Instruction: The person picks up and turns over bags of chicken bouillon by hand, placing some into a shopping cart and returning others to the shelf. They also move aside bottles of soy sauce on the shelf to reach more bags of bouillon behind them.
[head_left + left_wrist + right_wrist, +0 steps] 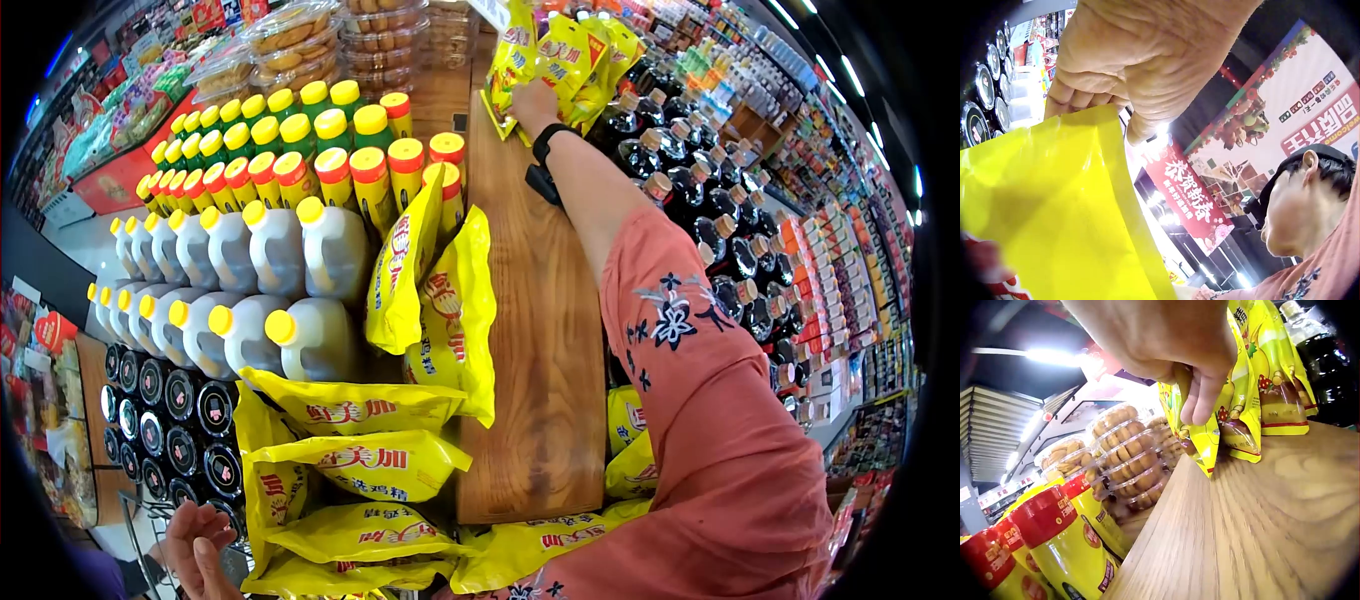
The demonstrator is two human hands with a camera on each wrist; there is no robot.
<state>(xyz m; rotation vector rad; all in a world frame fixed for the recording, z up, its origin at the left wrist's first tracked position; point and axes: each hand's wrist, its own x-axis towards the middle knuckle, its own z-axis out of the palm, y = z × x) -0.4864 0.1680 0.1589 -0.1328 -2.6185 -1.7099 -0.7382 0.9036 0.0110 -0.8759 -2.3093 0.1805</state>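
My right hand [535,105] reaches to the far end of a bare wooden shelf board [530,330] and grips the top of several upright yellow seasoning packets [565,55]. In the right wrist view its fingers [1200,394] curl over the packets [1254,394], which stand on the board [1260,531]. My left hand [200,555] hangs low at the bottom left, fingers loosely curled, beside a pile of flat yellow packets [270,490]. In the left wrist view the fingers [1116,81] sit just behind a yellow packet's edge [1054,206]; no grip shows.
Dark sauce bottles [690,190] line the board's right side. To its left stand leaning yellow packets [440,300], white jugs with yellow caps [290,260], yellow tins with red lids [340,170] and black-lidded jars [170,410]. Clear cookie tubs [300,40] are stacked behind.
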